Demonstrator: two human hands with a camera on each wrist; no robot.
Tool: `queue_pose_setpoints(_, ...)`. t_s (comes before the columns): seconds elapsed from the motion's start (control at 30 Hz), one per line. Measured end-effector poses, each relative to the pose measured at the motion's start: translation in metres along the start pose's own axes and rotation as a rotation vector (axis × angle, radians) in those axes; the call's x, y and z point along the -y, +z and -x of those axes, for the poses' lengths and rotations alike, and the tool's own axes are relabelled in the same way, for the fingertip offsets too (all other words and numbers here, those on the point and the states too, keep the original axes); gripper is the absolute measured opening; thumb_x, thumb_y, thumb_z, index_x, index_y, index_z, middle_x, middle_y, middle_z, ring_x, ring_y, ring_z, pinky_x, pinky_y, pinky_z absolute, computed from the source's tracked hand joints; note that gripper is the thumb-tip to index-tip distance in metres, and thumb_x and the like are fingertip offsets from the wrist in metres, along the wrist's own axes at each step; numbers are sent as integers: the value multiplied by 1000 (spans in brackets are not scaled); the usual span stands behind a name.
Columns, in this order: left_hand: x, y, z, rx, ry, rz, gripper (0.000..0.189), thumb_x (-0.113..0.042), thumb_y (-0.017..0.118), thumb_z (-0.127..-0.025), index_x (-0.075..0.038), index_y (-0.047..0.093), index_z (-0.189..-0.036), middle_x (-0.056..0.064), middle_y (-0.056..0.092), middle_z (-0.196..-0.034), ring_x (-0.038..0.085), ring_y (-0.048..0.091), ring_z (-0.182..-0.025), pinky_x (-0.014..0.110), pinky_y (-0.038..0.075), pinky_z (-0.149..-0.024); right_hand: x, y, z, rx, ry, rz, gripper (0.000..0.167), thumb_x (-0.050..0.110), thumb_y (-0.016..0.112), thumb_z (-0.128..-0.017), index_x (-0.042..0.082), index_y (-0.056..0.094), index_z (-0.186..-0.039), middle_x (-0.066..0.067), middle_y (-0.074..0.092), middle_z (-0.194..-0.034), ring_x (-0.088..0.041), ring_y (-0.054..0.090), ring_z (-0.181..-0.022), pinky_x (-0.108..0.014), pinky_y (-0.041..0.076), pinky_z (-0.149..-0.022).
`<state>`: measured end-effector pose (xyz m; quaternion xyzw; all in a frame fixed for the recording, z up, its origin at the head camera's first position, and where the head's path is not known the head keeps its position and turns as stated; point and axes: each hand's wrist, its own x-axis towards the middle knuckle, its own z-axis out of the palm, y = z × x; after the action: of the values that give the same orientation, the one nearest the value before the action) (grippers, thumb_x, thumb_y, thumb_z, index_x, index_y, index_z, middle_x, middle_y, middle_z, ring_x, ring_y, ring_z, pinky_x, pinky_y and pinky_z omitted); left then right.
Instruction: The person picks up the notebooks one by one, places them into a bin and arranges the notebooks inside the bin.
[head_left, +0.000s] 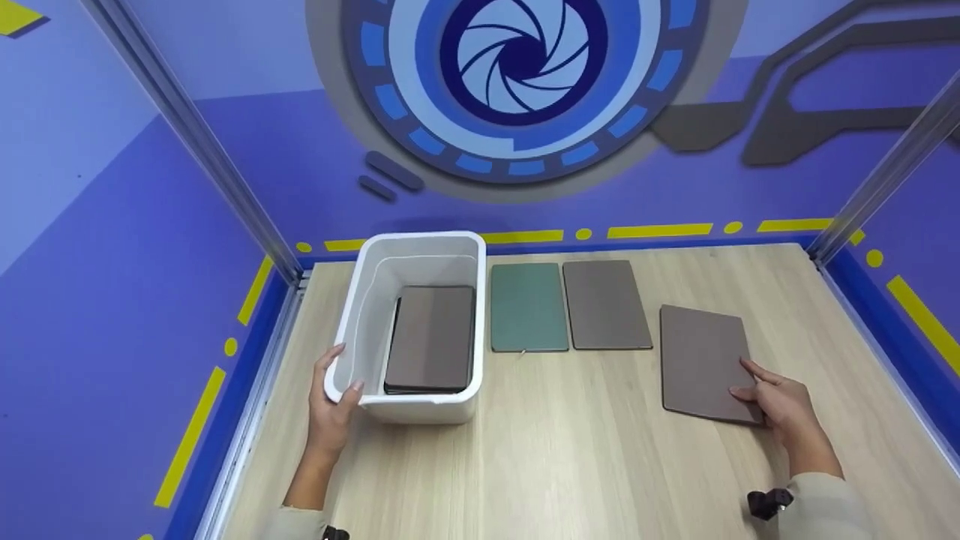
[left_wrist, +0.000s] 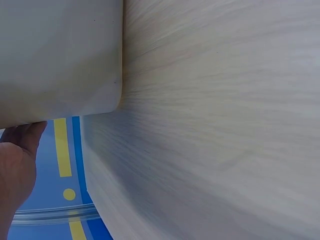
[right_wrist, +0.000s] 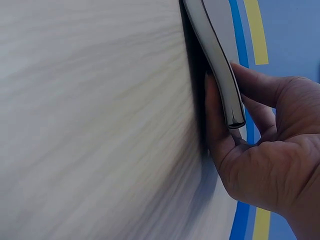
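My left hand (head_left: 330, 405) grips the front left corner of a white plastic bin (head_left: 480, 322), thumb over the rim and fingers along the outside. The left wrist view shows the bin's outer wall (left_wrist: 60, 55) with the hand at its edge. Inside the bin lie stacked notebooks, a brown one (head_left: 433, 337) on top. At the right, my right hand (head_left: 784, 405) pinches the lower right edge of a brown notebook (head_left: 705, 364). The right wrist view has the notebook's page edge (right_wrist: 220, 70) between thumb and fingers, the held end raised over the tabletop and slightly bent.
A green notebook (head_left: 529, 307) lies flat just right of the bin, with another brown notebook (head_left: 607, 304) beside it. The wooden table (head_left: 570, 450) is bounded by a patterned blue back wall (head_left: 525, 214) and side walls with metal corner posts (head_left: 195, 142).
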<state>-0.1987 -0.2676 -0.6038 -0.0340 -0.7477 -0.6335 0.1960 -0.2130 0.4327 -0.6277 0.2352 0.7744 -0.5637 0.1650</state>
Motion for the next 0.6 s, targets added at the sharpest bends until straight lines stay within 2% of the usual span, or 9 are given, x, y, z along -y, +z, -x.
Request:
queue_pose_setpoints(0.1,-1,0,0,3,-8,-5,67,-4,64,-92,-6,47,-156,5,48,-157,4,42,-144,17,28,-118,0,-1,0,-6,6,18,88,25,73,-100,24,16,-167,-16,-3,-176,-41,12,-163,-22,55,-100)
queue_pose_setpoints(0.17,-2,0,0,6,-14,-9,67,-4,63,-92,-6,46,-157,6,47,-158,5,43,-144,18,29,-117,0,-1,0,-15,9,28,88,26,74,-100,24,17,-167,-16,-2,-176,-40,13,-163,-26,52,-106)
queue_pose_setpoints(0.4,-1,-1,1,9,-27,3,67,-5,62,-92,-7,46,-157,10,45,-161,6,42,-145,17,29,-116,0,1,1,-10,8,3,87,24,73,-100,23,17,-167,-15,-4,-177,-42,22,-161,-20,57,-94)
queue_pose_setpoints(0.6,0,-1,1,7,-33,17,68,-3,62,-92,-6,45,-157,8,46,-157,11,46,-138,18,35,-111,1,2,-1,-4,22,-28,86,22,72,-101,24,16,-167,-15,-6,-177,-43,20,-161,-26,55,-101)
